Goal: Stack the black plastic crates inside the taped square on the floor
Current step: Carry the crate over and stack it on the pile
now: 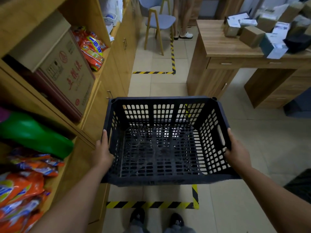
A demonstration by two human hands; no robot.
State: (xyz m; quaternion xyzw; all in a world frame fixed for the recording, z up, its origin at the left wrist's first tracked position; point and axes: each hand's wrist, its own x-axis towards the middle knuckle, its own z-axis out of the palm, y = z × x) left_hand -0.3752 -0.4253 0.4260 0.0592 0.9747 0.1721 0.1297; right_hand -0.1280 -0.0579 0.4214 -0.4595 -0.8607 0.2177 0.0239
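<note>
A black plastic crate (pixel 165 142) with perforated walls and floor hangs in the air in front of me, empty. My left hand (pixel 103 152) grips its left rim and my right hand (pixel 236 151) grips its right rim beside the handle slot. Below the crate, black-and-yellow tape (pixel 149 205) marks a square on the tiled floor; its near edge and right corner show, the rest is hidden under the crate. My shoes stand just behind the near tape line.
Wooden shelves (pixel 94 91) on the left hold a cardboard box (pixel 67 71), a green bottle (pixel 33 133) and orange packets. A wooden desk (pixel 235 52) with boxes stands at right. A second taped line (pixel 172 64), a chair (pixel 158 24) and a person's legs lie ahead.
</note>
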